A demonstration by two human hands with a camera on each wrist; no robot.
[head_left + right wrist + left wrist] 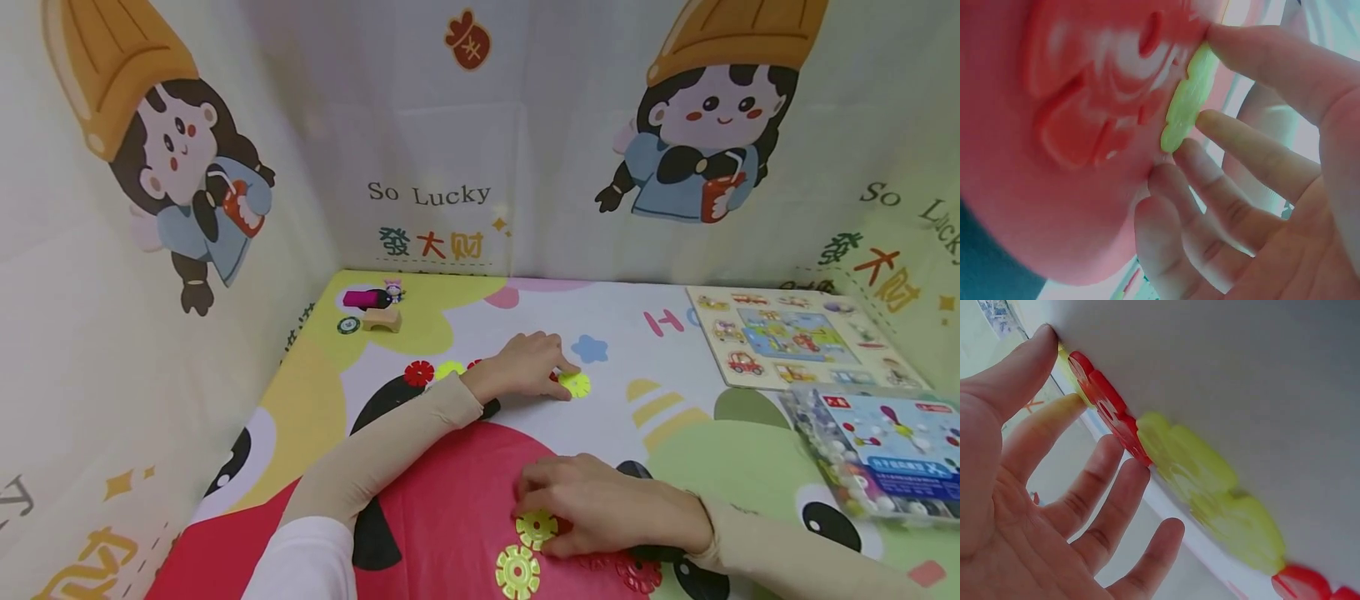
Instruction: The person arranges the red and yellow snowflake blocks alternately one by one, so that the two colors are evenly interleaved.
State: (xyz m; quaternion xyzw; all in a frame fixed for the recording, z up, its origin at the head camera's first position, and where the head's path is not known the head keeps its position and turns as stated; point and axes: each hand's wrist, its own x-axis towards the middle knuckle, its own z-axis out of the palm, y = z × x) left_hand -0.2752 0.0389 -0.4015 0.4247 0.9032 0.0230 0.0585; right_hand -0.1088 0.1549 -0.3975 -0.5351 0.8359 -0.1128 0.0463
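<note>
My left hand [528,367] reaches across the table, its thumb and index finger at opposite edges of a yellow notched plastic disc [577,385]. That disc ends a row on the tabletop; the left wrist view shows a red disc [1107,403] and a larger-looking yellow disc [1210,494] following it. Nearer the body, my right hand [600,500] pinches another yellow notched disc [536,529] by its edges between thumb and index finger. Just below it lies a second yellow disc [517,572]. A red disc [639,573] is under the right wrist, partly hidden.
A picture puzzle board [720,333] and a clear box of colourful pieces [832,475] sit at the right. Small toys, including a tan wooden block [382,320], stand at the back left. Printed cloth walls [525,150] enclose the table's back and sides.
</note>
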